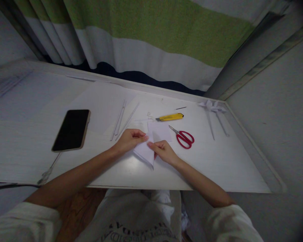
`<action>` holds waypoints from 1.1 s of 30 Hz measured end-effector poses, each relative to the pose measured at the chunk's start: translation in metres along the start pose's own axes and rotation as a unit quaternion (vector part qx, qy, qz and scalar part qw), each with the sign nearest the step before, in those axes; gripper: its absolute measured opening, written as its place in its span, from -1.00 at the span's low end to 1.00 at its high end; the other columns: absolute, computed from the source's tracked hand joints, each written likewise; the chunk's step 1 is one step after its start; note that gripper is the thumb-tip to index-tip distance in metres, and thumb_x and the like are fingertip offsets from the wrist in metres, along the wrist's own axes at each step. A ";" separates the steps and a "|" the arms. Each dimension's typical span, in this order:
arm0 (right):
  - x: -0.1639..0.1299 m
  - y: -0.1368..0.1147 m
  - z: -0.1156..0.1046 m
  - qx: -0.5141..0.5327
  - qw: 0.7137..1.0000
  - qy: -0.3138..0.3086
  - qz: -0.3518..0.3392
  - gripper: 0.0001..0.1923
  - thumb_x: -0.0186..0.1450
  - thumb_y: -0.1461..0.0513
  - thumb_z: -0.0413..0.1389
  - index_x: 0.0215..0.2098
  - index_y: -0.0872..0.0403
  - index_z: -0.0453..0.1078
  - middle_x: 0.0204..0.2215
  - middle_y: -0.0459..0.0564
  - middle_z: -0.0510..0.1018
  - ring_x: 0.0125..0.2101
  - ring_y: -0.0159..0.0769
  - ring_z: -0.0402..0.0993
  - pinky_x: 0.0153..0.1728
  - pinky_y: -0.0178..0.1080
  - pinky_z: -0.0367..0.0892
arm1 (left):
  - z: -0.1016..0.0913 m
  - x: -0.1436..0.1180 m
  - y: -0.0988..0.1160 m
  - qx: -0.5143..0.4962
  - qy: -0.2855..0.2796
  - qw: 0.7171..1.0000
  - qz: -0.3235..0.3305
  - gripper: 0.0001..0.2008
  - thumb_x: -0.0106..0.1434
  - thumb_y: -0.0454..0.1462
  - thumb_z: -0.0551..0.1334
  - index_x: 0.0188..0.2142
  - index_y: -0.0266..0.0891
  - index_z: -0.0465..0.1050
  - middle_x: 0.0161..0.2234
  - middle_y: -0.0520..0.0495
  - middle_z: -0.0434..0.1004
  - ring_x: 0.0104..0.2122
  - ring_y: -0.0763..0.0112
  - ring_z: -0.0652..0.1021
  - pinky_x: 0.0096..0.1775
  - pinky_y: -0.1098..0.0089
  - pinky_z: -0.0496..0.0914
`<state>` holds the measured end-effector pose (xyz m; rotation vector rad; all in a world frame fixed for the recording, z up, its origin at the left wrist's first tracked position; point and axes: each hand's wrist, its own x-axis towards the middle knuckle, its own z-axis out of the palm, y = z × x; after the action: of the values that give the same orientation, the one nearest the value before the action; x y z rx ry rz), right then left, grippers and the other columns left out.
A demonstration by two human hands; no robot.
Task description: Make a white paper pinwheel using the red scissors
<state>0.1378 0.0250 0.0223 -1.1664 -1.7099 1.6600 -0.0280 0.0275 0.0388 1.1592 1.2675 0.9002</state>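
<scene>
Between my two hands is a folded piece of white paper (145,152), raised near the front of the white desk. My left hand (131,138) pinches its upper left edge with thumb and fingers. On the other side, my right hand (164,151) grips the right edge, thumb on top and fingers partly hidden behind. Just beyond the hands lies a flat white paper square (163,131). Red-handled scissors (183,137) rest to the right of it, tips pointing away to the left. A yellow utility knife (170,117) lies behind the square.
A dark-screened tablet or phone (72,130) with a cable lies at the left. Thin rolled paper sticks (120,118) are behind my left hand. Folded paper flowers on stems (212,107) lie at the back right. A curtain (146,37) hangs behind the desk's raised rim (141,88).
</scene>
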 end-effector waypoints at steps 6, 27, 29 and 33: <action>-0.002 -0.003 0.002 0.008 1.000 -0.011 0.003 -0.47 0.09 -0.10 -0.05 -0.77 0.13 0.29 -0.82 -0.13 0.38 -0.77 -0.48 0.25 -0.71 -0.42 0.17 | -0.005 0.000 0.006 0.002 0.023 1.000 0.010 -0.81 -0.08 -0.21 0.29 -0.51 -0.32 0.44 -0.57 0.03 0.48 -0.60 0.56 0.41 -0.54 0.56 0.27; 0.000 -0.004 0.005 0.077 0.997 -0.007 0.013 -0.53 0.05 -0.09 -0.01 -0.71 0.13 0.32 -0.76 -0.18 0.39 -0.71 -0.48 0.27 -0.62 -0.40 0.21 | -0.002 0.000 0.003 -0.047 -0.038 0.998 0.009 -0.84 -0.10 -0.25 0.31 -0.55 -0.32 0.42 -0.60 0.05 0.46 -0.60 0.58 0.43 -0.53 0.57 0.29; -0.001 -0.004 0.007 0.080 0.996 -0.010 0.022 -0.51 0.05 -0.09 0.00 -0.73 0.13 0.32 -0.78 -0.17 0.39 -0.72 -0.48 0.27 -0.64 -0.40 0.22 | -0.004 0.001 0.002 -0.049 -0.032 0.998 0.013 -0.84 -0.10 -0.25 0.31 -0.54 -0.32 0.42 -0.59 0.06 0.46 -0.60 0.59 0.42 -0.53 0.57 0.28; -0.003 -0.007 0.010 0.084 0.995 -0.035 0.040 -0.54 0.02 -0.07 0.05 -0.71 0.16 0.36 -0.76 -0.12 0.44 -0.73 -0.47 0.31 -0.66 -0.41 0.23 | -0.007 0.003 0.004 -0.049 -0.007 0.999 0.019 -0.85 -0.12 -0.26 0.31 -0.56 -0.31 0.42 -0.62 0.09 0.43 -0.64 0.62 0.39 -0.58 0.59 0.23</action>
<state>0.1295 0.0172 0.0282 -1.1216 -1.5477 1.8749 -0.0340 0.0327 0.0428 1.1140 1.1805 0.9712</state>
